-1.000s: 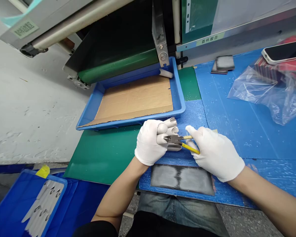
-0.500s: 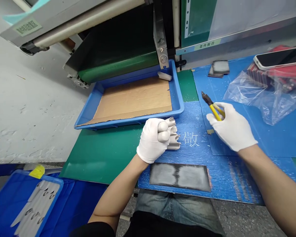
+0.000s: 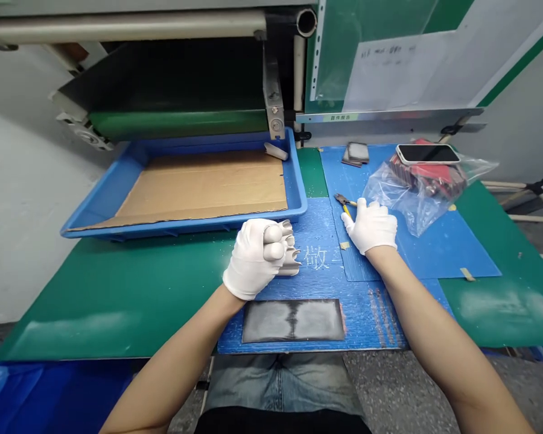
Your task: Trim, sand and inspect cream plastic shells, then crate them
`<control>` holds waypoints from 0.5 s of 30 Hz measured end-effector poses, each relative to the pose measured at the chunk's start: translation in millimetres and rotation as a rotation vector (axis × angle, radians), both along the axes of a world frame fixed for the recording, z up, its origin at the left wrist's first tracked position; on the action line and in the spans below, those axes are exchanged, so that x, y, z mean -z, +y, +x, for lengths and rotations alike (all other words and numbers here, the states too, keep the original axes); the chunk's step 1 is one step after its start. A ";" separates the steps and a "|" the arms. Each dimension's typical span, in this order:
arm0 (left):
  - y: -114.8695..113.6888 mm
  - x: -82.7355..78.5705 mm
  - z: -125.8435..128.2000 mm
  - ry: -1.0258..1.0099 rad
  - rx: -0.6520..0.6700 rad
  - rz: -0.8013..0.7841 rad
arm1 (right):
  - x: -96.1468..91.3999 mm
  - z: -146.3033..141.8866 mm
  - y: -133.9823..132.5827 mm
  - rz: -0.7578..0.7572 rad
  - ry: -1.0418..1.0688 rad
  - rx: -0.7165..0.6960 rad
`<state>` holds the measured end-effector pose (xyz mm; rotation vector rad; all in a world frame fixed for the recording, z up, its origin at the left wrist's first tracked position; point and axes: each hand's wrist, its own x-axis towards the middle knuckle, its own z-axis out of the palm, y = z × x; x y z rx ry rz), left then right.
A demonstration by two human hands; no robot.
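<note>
My left hand point(image 3: 250, 260), in a white glove, is wrapped round several pale grey hollow plastic pieces point(image 3: 290, 264). Their rounded ends show by my thumb side, and the cut, open ends point right. On the blue sheet lies a pair of yellow-handled cutting pliers point(image 3: 342, 199), its dark jaws pointing to the upper left. My right hand point(image 3: 373, 226), also gloved, rests palm down against the handles with its fingers spread. The glove covers part of the handles. A black-and-grey abrasive pad point(image 3: 294, 320) lies near the front edge.
A blue tray point(image 3: 301, 181) lined with cardboard point(image 3: 203, 184) stands under the green conveyor roller point(image 3: 176, 123), with one pale piece point(image 3: 276, 151) in its corner. At the back right are small abrasive blocks point(image 3: 358, 152) and a phone point(image 3: 428, 154) on a plastic bag with red items.
My right hand has lowered the pliers onto the blue sheet and its fingers have spread. My left hand keeps its hold on the plastic pieces. The camera view has turned to the right.
</note>
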<state>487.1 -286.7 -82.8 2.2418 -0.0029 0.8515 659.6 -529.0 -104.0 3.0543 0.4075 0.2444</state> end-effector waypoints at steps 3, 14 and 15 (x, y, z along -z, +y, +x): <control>-6.0 -10.8 -7.2 -0.074 0.032 -0.035 | -5.5 -2.2 -2.5 0.062 -0.079 0.001; -29.9 -0.7 -12.1 -0.191 0.156 -0.394 | -29.4 -124.2 31.2 0.922 0.735 -0.982; -34.3 2.0 -13.4 -0.160 0.178 -0.431 | -28.7 -131.1 33.9 0.942 0.864 -0.963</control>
